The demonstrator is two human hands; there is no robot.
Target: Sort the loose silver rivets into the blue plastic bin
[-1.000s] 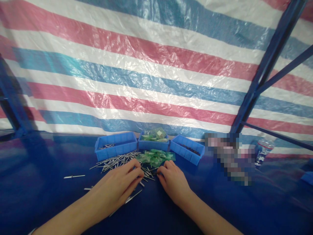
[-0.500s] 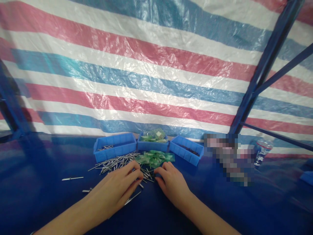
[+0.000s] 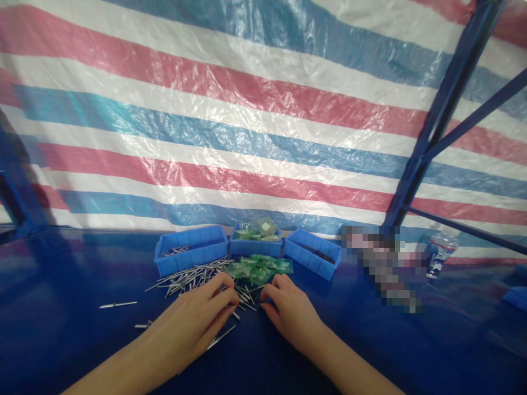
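Both hands rest palm down on the blue table [image 3: 61, 285]. The left hand [image 3: 197, 321] and the right hand [image 3: 290, 312] touch the pins [image 3: 193, 274] scattered just before the left bin [image 3: 191, 249].

No legible text, label, brand or number anywhere. Faint markings on the water bottle [image 3: 438, 253] at the right too blurred to read. Blue bins [image 3: 190, 250] unmarked; green packets [image 3: 259, 267] without readable print.

Dark blue table [image 3: 61, 340], three blue bins [image 3: 190, 250], scattered metal pins [image 3: 187, 276], green packets [image 3: 258, 267], bottle [image 3: 438, 252]
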